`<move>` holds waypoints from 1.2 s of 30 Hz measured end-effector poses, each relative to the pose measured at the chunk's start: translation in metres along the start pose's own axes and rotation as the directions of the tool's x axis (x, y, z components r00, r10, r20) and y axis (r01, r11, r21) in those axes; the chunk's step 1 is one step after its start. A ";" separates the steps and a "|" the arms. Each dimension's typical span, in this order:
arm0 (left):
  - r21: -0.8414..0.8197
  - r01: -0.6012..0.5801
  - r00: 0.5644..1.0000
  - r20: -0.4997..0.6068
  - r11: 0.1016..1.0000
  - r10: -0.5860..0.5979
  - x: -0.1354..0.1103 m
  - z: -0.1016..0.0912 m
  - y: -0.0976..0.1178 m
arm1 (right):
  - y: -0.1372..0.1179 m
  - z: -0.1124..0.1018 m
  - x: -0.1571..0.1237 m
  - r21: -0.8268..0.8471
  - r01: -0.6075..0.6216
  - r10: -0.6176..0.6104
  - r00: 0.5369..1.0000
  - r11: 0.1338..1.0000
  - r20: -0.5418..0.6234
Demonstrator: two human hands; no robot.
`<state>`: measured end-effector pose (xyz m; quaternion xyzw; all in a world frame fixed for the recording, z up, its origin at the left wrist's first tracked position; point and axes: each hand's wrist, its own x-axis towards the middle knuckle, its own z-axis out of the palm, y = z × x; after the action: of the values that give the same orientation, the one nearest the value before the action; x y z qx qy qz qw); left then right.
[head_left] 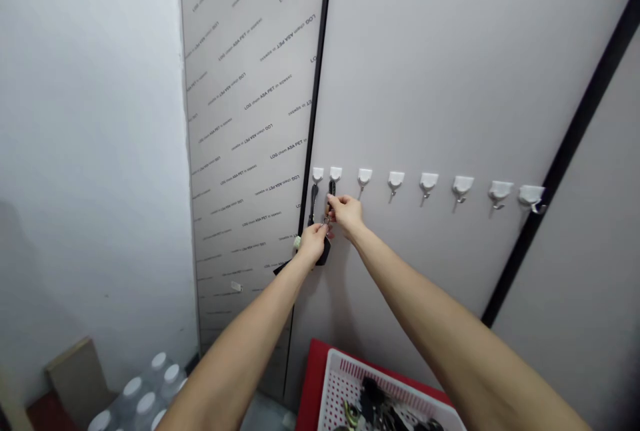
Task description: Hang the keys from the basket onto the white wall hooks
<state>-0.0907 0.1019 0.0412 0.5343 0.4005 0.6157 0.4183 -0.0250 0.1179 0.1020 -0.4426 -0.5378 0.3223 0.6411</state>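
A black keychain strap [332, 187] hangs at the second white hook [336, 174] from the left. My right hand [346, 213] is closed on this strap just below the hook. Lower and to the left, my left hand [313, 242] pinches the keychain near its metal ring [327, 220]. A dark flat piece [325, 254] shows below my left fingers, partly hidden by the hand. Another black strap [313, 201] hangs from the first hook [318, 174], its lower end behind my left hand. A pale green item [297, 242] sits beside that hand.
More white hooks [429, 182] run rightward along the grey panel [425, 71]. Below, a white perforated basket [333, 384] holds dark jumbled items, on a red surface [309, 378]. Capped clear bottles [146, 404] and a brown board [79, 378] stand at the lower left.
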 end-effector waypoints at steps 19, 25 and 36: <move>0.333 -0.080 0.994 -0.040 0.940 0.098 0.006 0.004 -0.027 | 0.012 -0.005 0.005 -0.113 -0.055 0.059 0.998 0.992 0.032; 0.357 -0.043 0.997 -0.039 0.933 0.060 -0.003 0.001 -0.030 | 0.020 -0.036 -0.018 -0.193 -0.037 0.053 0.995 0.980 0.080; 0.536 -0.125 0.973 0.230 0.835 -0.002 -0.119 0.011 -0.103 | 0.127 -0.193 -0.167 -0.713 -0.035 0.352 0.886 0.700 0.301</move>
<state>-0.0611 0.0236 -0.0926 0.7092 0.4929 0.4255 0.2701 0.1355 -0.0225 -0.0876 -0.6250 -0.6909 0.2524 0.2612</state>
